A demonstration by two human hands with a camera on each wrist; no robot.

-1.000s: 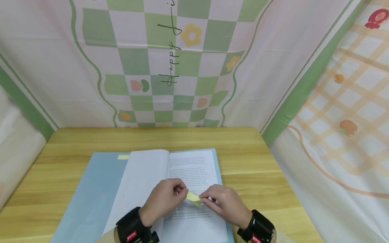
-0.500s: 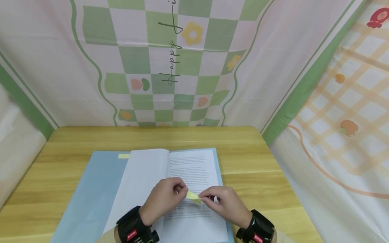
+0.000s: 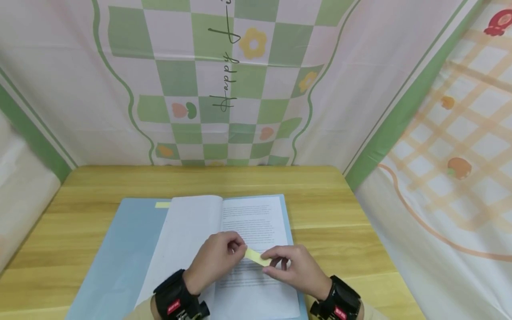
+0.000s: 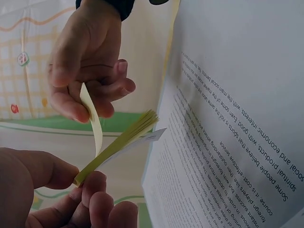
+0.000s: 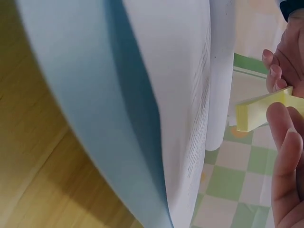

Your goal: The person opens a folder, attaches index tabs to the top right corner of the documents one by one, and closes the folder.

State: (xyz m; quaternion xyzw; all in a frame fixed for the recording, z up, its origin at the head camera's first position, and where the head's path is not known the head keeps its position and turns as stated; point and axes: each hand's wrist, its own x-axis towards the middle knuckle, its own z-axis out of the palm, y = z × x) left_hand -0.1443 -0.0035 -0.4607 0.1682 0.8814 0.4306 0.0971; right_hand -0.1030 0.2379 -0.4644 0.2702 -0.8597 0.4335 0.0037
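My left hand (image 3: 218,258) pinches one end of a thin pad of yellow sticky notes (image 4: 121,145) between thumb and fingers, over the open book (image 3: 192,222). In the left wrist view the pad's far end fans out, with a whitish sheet along its side. One yellow sticky strip (image 4: 96,128) bends away from the pad, its base still at the left fingertips. The strip's free end lies against the fingertips of my right hand (image 3: 294,266). Thumb and forefinger of that hand stand apart around the strip's end.
The book's blue cover (image 3: 120,249) lies spread on the wooden table (image 3: 332,222), with a yellow tab (image 3: 162,205) near its top. Printed lines run down the right page (image 3: 248,222). A patterned cloth (image 3: 248,80) hangs behind the table.
The right thumb and forefinger pinched the strip earlier and have since parted. The yellow strip now looks straighter between the hands. Both hands stay in nearly the same place.
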